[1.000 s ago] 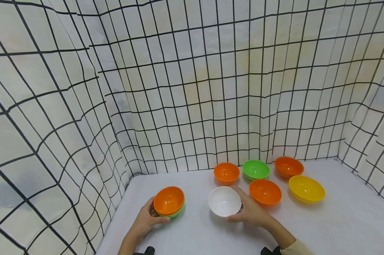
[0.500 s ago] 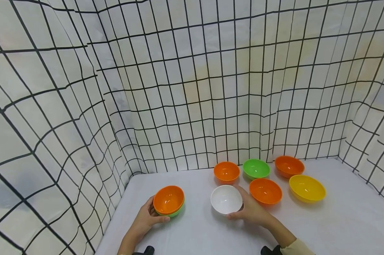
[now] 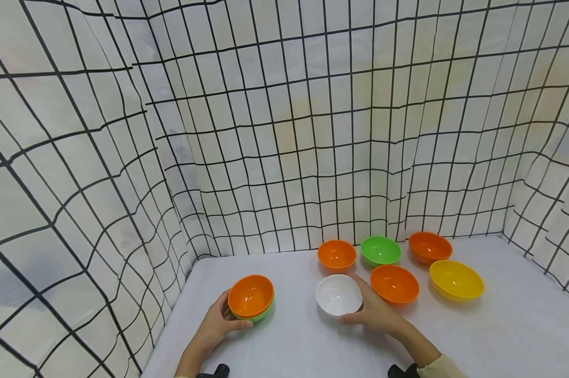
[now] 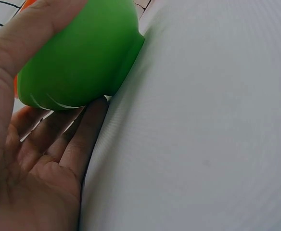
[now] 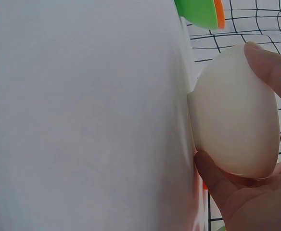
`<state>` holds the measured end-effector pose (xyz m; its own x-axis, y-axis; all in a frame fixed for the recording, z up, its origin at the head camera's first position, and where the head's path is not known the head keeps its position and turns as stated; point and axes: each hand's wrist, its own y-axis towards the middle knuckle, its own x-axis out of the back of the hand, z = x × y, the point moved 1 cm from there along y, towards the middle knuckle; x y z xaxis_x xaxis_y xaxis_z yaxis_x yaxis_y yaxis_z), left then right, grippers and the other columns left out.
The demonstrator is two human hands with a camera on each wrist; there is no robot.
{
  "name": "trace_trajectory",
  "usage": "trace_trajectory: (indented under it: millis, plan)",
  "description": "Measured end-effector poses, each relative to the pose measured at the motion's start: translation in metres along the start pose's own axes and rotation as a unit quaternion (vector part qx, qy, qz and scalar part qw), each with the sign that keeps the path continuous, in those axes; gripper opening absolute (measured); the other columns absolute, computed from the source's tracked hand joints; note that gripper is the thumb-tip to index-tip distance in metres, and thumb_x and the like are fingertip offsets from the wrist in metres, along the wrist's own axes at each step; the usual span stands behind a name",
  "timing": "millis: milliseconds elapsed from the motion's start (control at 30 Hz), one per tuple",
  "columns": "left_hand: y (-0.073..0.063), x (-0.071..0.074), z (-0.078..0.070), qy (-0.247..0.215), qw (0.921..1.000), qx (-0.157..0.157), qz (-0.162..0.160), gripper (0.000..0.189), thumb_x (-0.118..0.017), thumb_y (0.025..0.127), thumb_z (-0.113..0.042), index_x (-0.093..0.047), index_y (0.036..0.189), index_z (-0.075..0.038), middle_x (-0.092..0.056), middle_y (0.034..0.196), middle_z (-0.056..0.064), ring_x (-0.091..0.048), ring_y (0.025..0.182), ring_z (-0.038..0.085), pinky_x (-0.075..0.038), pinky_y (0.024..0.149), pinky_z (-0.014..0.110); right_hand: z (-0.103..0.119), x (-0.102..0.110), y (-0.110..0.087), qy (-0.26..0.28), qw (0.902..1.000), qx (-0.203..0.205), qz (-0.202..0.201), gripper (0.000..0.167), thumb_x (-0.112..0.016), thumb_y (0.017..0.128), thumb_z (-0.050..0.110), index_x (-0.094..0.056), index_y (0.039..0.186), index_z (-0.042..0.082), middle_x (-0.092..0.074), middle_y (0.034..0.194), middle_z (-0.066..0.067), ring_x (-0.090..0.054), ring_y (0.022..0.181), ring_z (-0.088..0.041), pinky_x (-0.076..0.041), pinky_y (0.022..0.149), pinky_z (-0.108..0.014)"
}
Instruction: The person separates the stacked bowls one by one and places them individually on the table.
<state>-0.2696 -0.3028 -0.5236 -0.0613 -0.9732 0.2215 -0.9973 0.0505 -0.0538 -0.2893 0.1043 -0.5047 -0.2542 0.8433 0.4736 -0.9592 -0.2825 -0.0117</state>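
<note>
At the left of the head view, my left hand holds a green bowl by its side, thumb in front and fingers round the back. An orange bowl sits nested inside it, and only a strip of green shows below the orange. The left wrist view has the green foot at the tablecloth. Nearer the middle, my right hand grips a white bowl from its right side. Its thumb lies at the front and its fingers reach behind. The white bowl is upright, its foot close to the cloth in the right wrist view.
Behind and right of the white bowl stand separate bowls: a small orange bowl, a green bowl, a dark orange bowl, another orange bowl and a yellow bowl. A black-gridded white curtain encloses the white-covered table.
The white bowl has shifted slightly to the right and back, with my right hand on it. My left hand and the nested bowls have stayed in place.
</note>
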Motion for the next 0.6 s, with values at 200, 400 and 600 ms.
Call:
trace_trajectory:
  millis: [200, 400, 600]
  plan:
    - [0.0012, 0.0, 0.0011, -0.005, 1.0, 0.001, 0.003, 0.1, -0.093, 0.072, -0.011, -0.038, 0.156, -0.017, -0.045, 0.16, 0.009, -0.046, 0.147, 0.03, -0.046, 0.118, 0.032, -0.0013, 0.0001, 0.0006, 0.002, 0.9999, -0.012, -0.001, 0.122, -0.096, 0.068, 0.036, -0.023, 0.162, 0.012, -0.042, 0.157, -0.011, -0.049, 0.135, -0.03, -0.049, 0.113, -0.06]
    - [0.0009, 0.0002, -0.0005, 0.005, 1.0, 0.003, 0.0, 0.102, -0.093, 0.071, -0.011, -0.037, 0.156, -0.016, -0.044, 0.16, 0.01, -0.045, 0.147, 0.031, -0.045, 0.119, 0.036, -0.003, 0.001, 0.0004, -0.008, 0.9998, -0.017, 0.001, 0.124, -0.096, 0.068, 0.036, -0.02, 0.162, 0.008, -0.039, 0.159, -0.016, -0.049, 0.136, -0.034, -0.048, 0.113, -0.061]
    - [0.0003, 0.0001, -0.0016, 0.006, 1.0, 0.007, -0.002, 0.102, -0.094, 0.071, -0.011, -0.037, 0.156, -0.016, -0.044, 0.16, 0.01, -0.045, 0.147, 0.031, -0.045, 0.119, 0.036, -0.004, 0.0021, -0.0003, -0.01, 0.9998, -0.019, 0.005, 0.126, -0.095, 0.069, 0.036, -0.016, 0.163, 0.006, -0.035, 0.161, -0.019, -0.046, 0.138, -0.036, -0.046, 0.114, -0.062]
